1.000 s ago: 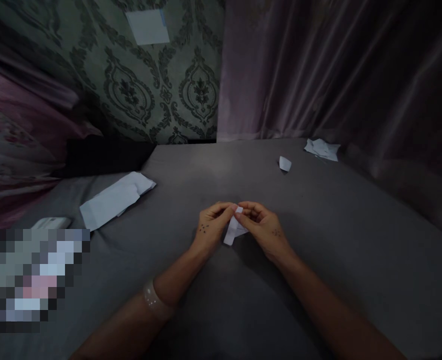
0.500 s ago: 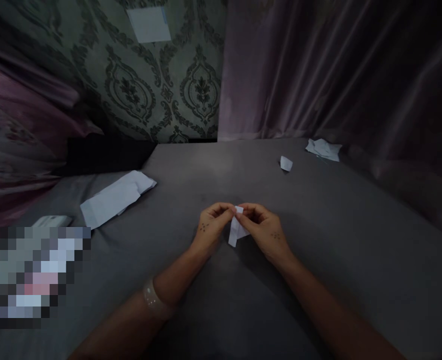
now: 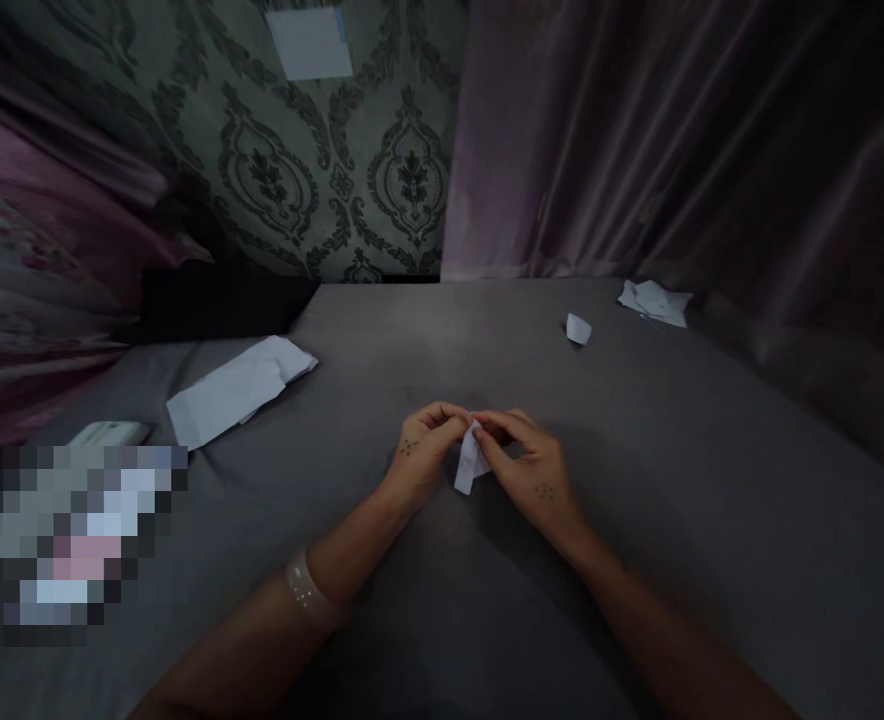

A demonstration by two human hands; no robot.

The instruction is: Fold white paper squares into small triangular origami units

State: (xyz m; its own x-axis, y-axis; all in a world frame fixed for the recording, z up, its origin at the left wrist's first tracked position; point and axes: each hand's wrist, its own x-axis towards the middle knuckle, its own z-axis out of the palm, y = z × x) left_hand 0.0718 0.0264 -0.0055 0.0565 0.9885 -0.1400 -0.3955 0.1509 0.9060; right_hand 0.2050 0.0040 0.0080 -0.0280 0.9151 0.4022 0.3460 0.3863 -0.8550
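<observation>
A small folded piece of white paper (image 3: pixel 468 468) hangs between my two hands, above the grey sheet. My left hand (image 3: pixel 427 448) pinches its upper edge between thumb and forefinger. From the other side, my right hand (image 3: pixel 528 460) grips the same paper with thumb and fingers, the tips close against the left hand's. The paper's top is partly covered by the fingertips, while a narrow strip points down below them. A pale band with small shiny dots circles my left wrist.
White paper sheets (image 3: pixel 236 392) lie at the left, near a white device (image 3: pixel 112 433) and a pixelated patch. A black cloth (image 3: pixel 224 305) sits behind them. At the back right are a small folded paper (image 3: pixel 578 329) and crumpled papers (image 3: pixel 656 302), near the curtain (image 3: pixel 562 130).
My right hand's fingers have shifted over the paper's top, covering the end that stuck up between the hands. The view has moved slightly.
</observation>
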